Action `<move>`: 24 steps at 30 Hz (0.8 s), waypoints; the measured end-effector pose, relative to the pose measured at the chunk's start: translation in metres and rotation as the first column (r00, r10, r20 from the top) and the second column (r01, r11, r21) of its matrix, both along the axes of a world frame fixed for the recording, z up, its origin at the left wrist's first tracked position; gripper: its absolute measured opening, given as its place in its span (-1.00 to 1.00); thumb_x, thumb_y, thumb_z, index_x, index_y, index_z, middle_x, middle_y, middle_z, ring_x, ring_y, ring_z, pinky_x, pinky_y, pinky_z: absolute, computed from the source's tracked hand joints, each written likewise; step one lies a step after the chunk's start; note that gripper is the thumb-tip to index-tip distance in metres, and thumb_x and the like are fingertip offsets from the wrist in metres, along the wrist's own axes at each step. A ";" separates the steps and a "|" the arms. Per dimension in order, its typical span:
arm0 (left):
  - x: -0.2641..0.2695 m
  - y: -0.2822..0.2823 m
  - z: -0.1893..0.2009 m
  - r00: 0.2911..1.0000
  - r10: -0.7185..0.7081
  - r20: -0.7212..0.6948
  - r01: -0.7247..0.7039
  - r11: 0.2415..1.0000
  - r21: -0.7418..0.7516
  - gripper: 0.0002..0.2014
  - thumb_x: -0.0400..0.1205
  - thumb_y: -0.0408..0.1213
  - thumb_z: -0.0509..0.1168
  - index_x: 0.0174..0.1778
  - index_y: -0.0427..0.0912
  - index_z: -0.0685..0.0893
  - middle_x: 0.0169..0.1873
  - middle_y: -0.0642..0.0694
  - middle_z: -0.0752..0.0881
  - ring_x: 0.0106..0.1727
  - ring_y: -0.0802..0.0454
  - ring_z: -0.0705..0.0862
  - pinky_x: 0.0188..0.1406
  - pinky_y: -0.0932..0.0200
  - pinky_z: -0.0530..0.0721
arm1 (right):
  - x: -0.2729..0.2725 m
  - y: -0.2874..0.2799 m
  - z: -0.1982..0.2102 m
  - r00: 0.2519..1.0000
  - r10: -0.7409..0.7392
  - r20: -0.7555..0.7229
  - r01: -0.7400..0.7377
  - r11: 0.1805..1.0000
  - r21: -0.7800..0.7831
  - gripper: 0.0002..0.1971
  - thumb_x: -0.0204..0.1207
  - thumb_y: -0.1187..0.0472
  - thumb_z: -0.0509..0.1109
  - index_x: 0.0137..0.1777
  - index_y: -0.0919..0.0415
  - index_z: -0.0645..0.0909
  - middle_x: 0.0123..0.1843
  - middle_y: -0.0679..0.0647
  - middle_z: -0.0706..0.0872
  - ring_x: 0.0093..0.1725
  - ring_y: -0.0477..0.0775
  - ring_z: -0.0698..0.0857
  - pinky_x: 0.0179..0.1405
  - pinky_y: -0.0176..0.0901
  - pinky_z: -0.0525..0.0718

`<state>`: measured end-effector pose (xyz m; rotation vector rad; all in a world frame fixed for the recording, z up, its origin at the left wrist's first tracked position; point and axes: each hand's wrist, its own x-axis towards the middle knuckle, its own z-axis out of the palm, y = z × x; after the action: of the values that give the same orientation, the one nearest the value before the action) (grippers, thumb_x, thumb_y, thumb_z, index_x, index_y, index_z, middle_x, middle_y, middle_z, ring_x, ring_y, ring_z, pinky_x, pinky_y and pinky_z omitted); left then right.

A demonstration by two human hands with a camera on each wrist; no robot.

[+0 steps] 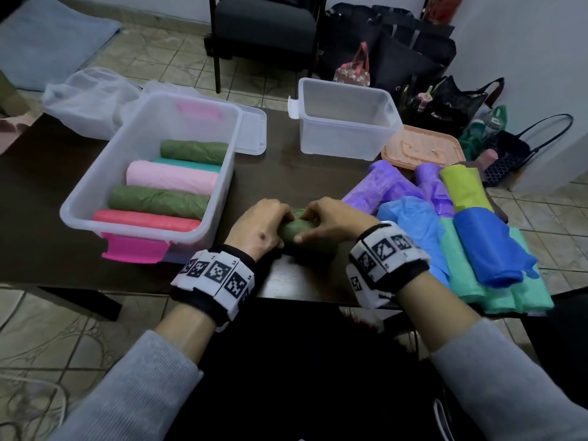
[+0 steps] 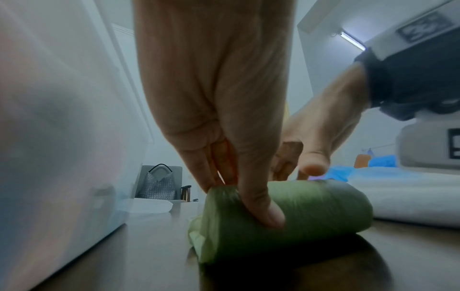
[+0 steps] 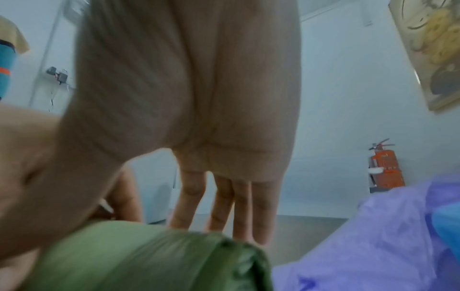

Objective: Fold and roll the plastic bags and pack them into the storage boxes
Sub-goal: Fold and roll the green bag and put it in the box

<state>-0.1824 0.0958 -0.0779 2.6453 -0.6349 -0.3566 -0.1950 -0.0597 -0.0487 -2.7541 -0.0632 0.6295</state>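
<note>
A green rolled bag [image 1: 296, 233] lies on the dark table between both hands. My left hand [image 1: 264, 221] grips its left end; in the left wrist view the thumb [image 2: 268, 214] presses the front of the roll [image 2: 311, 208] and the fingers curl behind it. My right hand [image 1: 331, 221] grips the right end, thumb in front, fingers [image 3: 224, 206] reaching down behind the roll [image 3: 149, 256]. The clear box with pink latches [image 1: 92, 171] holds several rolls: green, teal, pink, red. A second clear box [image 1: 343, 141] stands empty at the back.
Loose purple [image 1: 391, 186], yellow-green [image 1: 461, 186], light blue [image 1: 410, 224], dark blue [image 1: 490, 246] and teal [image 1: 509, 297] bags are piled at my right. An orange lid [image 1: 423, 148] and a clear lid [image 1: 251, 128] lie behind. A chair [image 1: 264, 27] and handbags [image 1: 445, 100] stand beyond the table.
</note>
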 end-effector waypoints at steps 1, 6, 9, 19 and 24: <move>0.001 0.000 0.000 1.000 0.002 0.001 -0.002 1.000 -0.002 -0.43 0.32 -0.36 0.56 0.29 -0.13 0.63 0.19 -0.14 0.65 0.28 -0.09 0.55 0.19 0.16 0.46 | 0.005 -0.002 0.002 0.999 0.011 -0.044 -0.012 1.000 -0.026 -0.37 0.26 -0.14 0.59 0.29 0.12 0.57 0.18 0.01 0.63 0.09 0.01 0.60 0.05 -0.16 0.56; 0.003 -0.001 0.002 1.000 0.013 -0.022 -0.014 1.000 -0.015 -0.44 0.37 -0.38 0.53 0.32 -0.11 0.62 0.22 -0.14 0.65 0.28 -0.10 0.59 0.20 0.14 0.50 | 0.021 0.005 -0.006 0.986 0.069 -0.152 -0.101 0.972 -0.213 0.13 0.01 -0.26 0.66 0.56 0.03 0.20 0.45 0.09 0.37 0.45 0.13 0.36 0.42 0.07 0.44; 0.002 0.001 0.000 0.999 0.025 -0.033 -0.027 0.999 -0.038 -0.47 0.39 -0.39 0.51 0.30 -0.09 0.64 0.20 -0.14 0.67 0.28 -0.13 0.61 0.22 0.10 0.55 | 0.018 0.013 -0.018 0.989 0.074 -0.125 -0.099 0.973 -0.209 0.10 -0.06 -0.27 0.68 0.45 0.11 0.27 0.37 0.09 0.47 0.40 0.12 0.34 0.34 0.06 0.47; 0.002 0.002 0.001 1.000 -0.005 -0.014 0.005 1.000 -0.015 -0.50 0.44 -0.40 0.43 0.32 -0.03 0.64 0.21 -0.19 0.69 0.27 -0.18 0.62 0.24 0.07 0.56 | -0.015 0.008 -0.034 0.978 0.138 0.156 -0.111 0.979 -0.170 -0.31 0.36 -0.27 0.44 0.23 0.30 0.43 0.24 0.22 0.52 0.24 0.23 0.52 0.16 -0.02 0.47; -0.006 0.000 0.019 0.998 0.034 -0.054 -0.038 0.996 -0.078 -0.57 0.48 -0.36 0.39 0.29 -0.10 0.65 0.22 -0.20 0.69 0.31 -0.15 0.61 0.26 0.07 0.56 | -0.018 0.010 -0.035 0.980 0.084 0.182 -0.072 0.995 -0.071 -0.38 0.42 -0.19 0.43 0.24 0.30 0.44 0.23 0.22 0.55 0.22 0.22 0.55 0.13 -0.04 0.48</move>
<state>-0.1887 0.0958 -0.0593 2.5596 -0.5721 -0.3813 -0.2131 -0.0500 -0.0834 -2.8767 -0.1973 0.3998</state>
